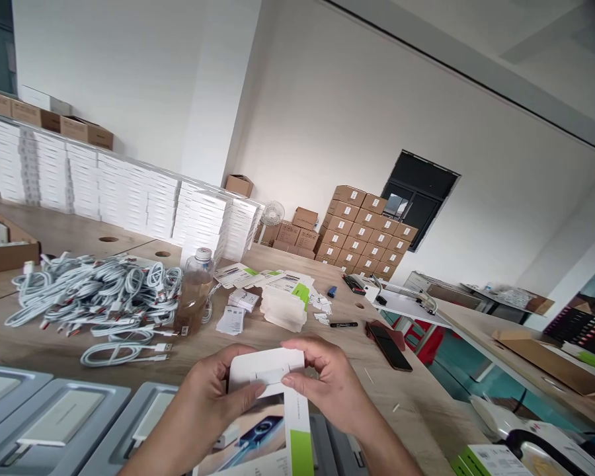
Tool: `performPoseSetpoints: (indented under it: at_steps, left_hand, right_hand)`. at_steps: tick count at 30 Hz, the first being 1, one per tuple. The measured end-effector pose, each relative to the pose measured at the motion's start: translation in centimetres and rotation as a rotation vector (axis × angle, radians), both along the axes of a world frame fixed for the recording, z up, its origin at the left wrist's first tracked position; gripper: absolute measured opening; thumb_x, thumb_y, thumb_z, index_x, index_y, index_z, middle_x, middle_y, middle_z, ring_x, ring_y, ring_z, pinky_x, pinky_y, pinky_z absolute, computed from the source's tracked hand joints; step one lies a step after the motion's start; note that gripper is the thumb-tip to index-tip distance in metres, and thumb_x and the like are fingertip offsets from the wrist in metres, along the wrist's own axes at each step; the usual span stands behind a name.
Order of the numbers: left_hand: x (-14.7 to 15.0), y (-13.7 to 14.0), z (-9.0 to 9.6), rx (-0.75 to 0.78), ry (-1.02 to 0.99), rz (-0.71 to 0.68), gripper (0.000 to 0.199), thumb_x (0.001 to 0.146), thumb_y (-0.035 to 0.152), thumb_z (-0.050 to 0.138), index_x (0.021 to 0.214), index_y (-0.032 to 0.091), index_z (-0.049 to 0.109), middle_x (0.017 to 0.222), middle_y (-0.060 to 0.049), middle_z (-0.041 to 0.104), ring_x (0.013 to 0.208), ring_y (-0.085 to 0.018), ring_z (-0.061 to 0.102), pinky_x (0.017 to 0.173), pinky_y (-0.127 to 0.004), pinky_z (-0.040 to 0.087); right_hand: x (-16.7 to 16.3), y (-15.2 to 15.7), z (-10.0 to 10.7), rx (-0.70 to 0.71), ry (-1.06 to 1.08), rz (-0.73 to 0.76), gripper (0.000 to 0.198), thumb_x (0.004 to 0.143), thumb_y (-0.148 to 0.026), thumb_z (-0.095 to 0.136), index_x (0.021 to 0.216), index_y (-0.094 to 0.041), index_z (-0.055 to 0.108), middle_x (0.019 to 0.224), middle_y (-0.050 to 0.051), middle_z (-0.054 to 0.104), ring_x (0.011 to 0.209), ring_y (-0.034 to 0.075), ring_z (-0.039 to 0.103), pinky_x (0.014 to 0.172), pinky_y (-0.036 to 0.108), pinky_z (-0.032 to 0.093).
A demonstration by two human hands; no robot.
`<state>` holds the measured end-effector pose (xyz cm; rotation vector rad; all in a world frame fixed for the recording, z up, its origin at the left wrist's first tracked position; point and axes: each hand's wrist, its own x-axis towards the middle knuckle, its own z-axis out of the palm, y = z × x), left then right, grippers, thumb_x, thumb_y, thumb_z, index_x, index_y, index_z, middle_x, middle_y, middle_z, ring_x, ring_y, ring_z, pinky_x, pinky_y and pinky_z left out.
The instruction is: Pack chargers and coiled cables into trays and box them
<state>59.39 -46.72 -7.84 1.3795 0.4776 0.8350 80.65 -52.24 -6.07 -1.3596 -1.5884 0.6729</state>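
Note:
A white and green cardboard retail box [298, 413] with a phone picture on its front is held between both hands at the bottom centre. My left hand [218, 383] grips the left side of its white end flap, thumb on the flap. On the flap's right side, my right hand [324, 373] pinches with thumb and fingers. Below and to the left lie grey plastic trays [112, 396], each with a white power bank [64, 418] in it. The box covers part of the trays.
Coiled white cables [109, 291] lie in a heap at left, next to a plastic bottle [196, 291]. Flat printed cartons [285, 301], paper slips [231, 320], a black marker [344, 324] and a phone [389, 346] lie ahead. Stacked white boxes [123, 192] line the back.

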Motion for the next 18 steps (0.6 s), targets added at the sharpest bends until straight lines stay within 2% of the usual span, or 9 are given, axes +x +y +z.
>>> performPoseSetpoints:
  at_steps: [6,11,16,18]
  left_hand:
    - [0.1,-0.2,0.1,-0.031,-0.004,0.012,0.024,0.081,0.036,0.07,0.099,0.019,0.069,0.087,-0.002,0.072,0.088,-0.026,0.068,0.081,-0.039,0.059]
    - [0.2,-0.4,0.2,-0.064,-0.068,-0.013,0.027,0.083,0.037,0.069,0.106,0.023,0.072,0.089,-0.002,0.073,0.09,-0.025,0.068,0.085,-0.04,0.059]
    - [-0.1,-0.4,0.2,-0.025,-0.04,0.01,0.027,0.083,0.038,0.068,0.105,0.024,0.073,0.084,-0.002,0.073,0.08,-0.021,0.066,0.078,-0.034,0.059]
    - [-0.2,-0.4,0.3,-0.025,-0.019,0.012,0.027,0.084,0.04,0.068,0.104,0.023,0.074,0.078,-0.001,0.072,0.073,-0.019,0.065,0.074,-0.032,0.058]
  right_hand:
    - [-0.1,0.1,-0.1,0.0,-0.016,-0.043,0.036,0.073,-0.026,0.076,0.109,-0.024,0.071,0.095,0.004,0.071,0.078,0.017,0.063,0.07,0.027,0.051]
    - [-0.5,0.0,0.1,0.007,-0.034,-0.09,0.033,0.073,-0.029,0.077,0.106,-0.024,0.072,0.086,0.002,0.069,0.072,0.016,0.06,0.064,0.027,0.049]
    - [-1.4,-0.3,0.5,0.002,0.013,-0.113,0.026,0.072,-0.025,0.075,0.097,-0.021,0.069,0.073,-0.001,0.062,0.064,0.013,0.054,0.056,0.023,0.042]
    - [-1.5,-0.4,0.7,-0.031,0.077,-0.062,0.021,0.074,-0.023,0.074,0.092,-0.02,0.065,0.071,-0.003,0.059,0.062,0.011,0.051,0.055,0.022,0.039]
